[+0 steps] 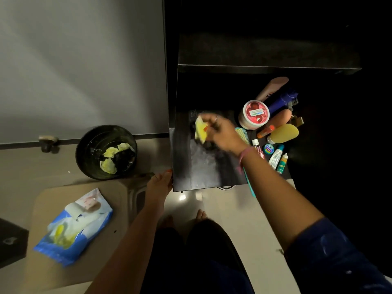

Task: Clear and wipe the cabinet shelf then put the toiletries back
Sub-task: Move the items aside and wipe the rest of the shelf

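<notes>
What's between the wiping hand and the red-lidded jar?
Head view: only bare dark shelf separates the right hand, holding the yellow wipe, from the jar.

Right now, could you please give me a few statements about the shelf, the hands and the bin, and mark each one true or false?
1. The right hand holds a yellow wipe on the dark shelf. True.
2. The toiletries are crowded on the shelf's left side. False: they sit on its right side, beside the red-lidded jar.
3. The bin on the floor holds used yellow wipes. True.
4. The left hand lifts the pack of wipes. False: it holds the shelf's front left corner; the pack lies apart, lower left.
5. A teal comb lies next to the right hand's wrist. True.
</notes>
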